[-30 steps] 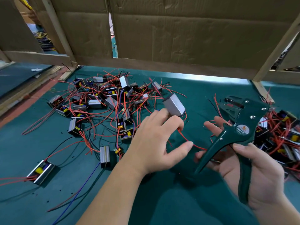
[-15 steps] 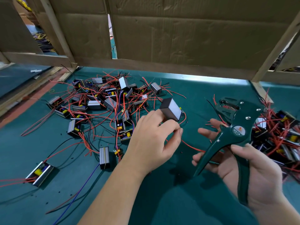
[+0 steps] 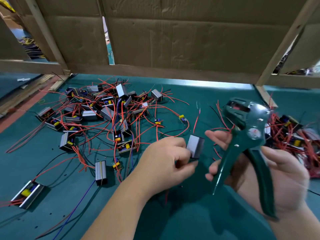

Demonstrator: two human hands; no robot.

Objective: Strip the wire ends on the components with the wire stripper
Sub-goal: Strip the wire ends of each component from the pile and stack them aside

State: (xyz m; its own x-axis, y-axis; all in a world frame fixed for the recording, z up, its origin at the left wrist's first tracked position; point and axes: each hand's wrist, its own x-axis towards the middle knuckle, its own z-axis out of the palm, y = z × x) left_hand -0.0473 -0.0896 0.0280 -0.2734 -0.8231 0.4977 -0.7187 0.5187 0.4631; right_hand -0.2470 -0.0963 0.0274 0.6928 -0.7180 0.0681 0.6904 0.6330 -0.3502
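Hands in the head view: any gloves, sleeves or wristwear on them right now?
No gloves: the left hand and right hand are both bare. The left forearm is uncovered to the frame edge, with no sleeve, watch or band. The right wrist shows no sleeve either, though that side is motion-blurred. No rings are visible.

one head-worn view looks forward and down, close over the green table, cardboard wall behind

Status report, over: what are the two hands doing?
Left hand pinches grey component. Right hand holds green wire stripper. Red wire not yet in the tool. Nothing seen blocking.
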